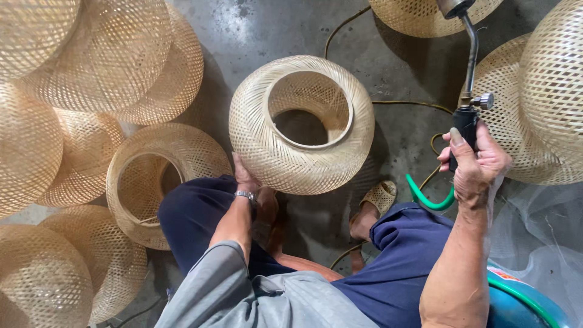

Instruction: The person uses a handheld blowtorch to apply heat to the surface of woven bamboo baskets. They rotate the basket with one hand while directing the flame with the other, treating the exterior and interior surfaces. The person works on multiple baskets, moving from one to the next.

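A round woven bamboo lampshade (pixel 302 158) with an open ring at its top is held above the concrete floor in front of my knees. My left hand (pixel 245 177) grips its lower left rim; a metal watch band sits on that wrist. My right hand (pixel 478 163) is closed around the black handle of a gas torch (pixel 468 73), whose bent metal pipe points up and away from me. A green hose (pixel 430 200) curls out under that hand.
Several woven bamboo shades (pixel 109 67) are piled at the left, one open-mouthed shade (pixel 159 182) beside my left knee, more shades (pixel 540 103) at the right. A thin cable (pixel 401 103) runs over the floor. A sandalled foot (pixel 375 203) rests below the shade.
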